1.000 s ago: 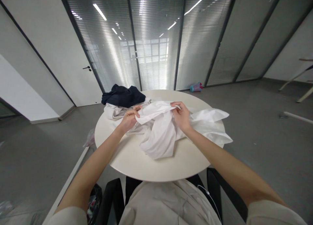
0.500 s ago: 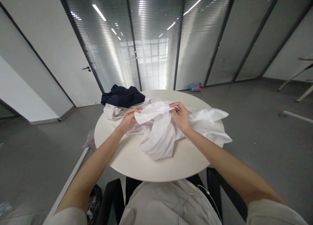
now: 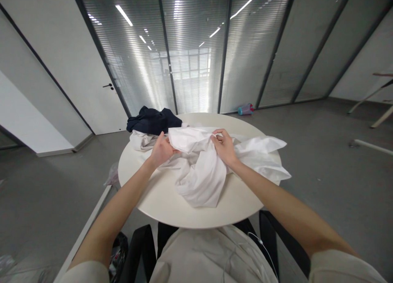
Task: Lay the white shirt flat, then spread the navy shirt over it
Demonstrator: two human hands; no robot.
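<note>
A crumpled white garment (image 3: 201, 174) lies across the middle of a round white table (image 3: 159, 199). My left hand (image 3: 161, 149) grips its upper edge at the left, fingers closed in the cloth. My right hand (image 3: 223, 146) pinches the same edge at the right. Between the two hands a fold of the white fabric is bunched up and lifted. The rest hangs down toward me and spreads to the right.
A dark navy garment (image 3: 153, 120) and a pale beige one (image 3: 143, 140) lie at the table's far left. A black chair (image 3: 270, 238) is under me. A teal and pink bottle (image 3: 245, 109) lies on the grey floor by the glass wall. A plastic bag (image 3: 113, 175) sits left of the table.
Both hands have moved closer together, bunching the white fabric's edge between them. The hanging part has dropped a little lower toward me.
</note>
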